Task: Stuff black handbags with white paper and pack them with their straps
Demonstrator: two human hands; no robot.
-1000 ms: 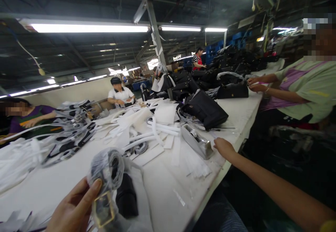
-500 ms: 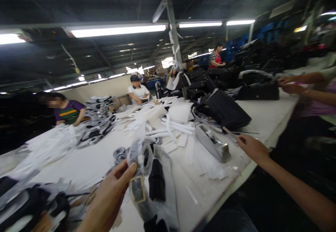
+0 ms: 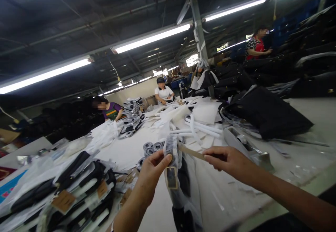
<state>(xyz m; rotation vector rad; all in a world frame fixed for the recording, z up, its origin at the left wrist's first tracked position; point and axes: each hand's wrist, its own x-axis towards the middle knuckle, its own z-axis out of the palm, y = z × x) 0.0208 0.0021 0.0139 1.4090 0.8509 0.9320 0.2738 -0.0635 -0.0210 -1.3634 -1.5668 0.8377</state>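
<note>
Left grip (image 3: pixel 154 166) pinches wrapped strap (image 3: pixel 171 144); right grip (image 3: pixel 229 159) holds tan strip (image 3: pixel 193 152).

One narrow tan strip (image 3: pixel 193 152), one rectangular gold-rimmed buckle (image 3: pixel 172 178) and one grey metal tape dispenser (image 3: pixel 258 155) are clearly seen.

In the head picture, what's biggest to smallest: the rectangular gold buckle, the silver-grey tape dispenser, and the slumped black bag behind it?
1. Slumped black bag
2. Silver-grey tape dispenser, partly hidden by the right hand
3. Rectangular gold buckle, though it looks nearest the camera
</note>
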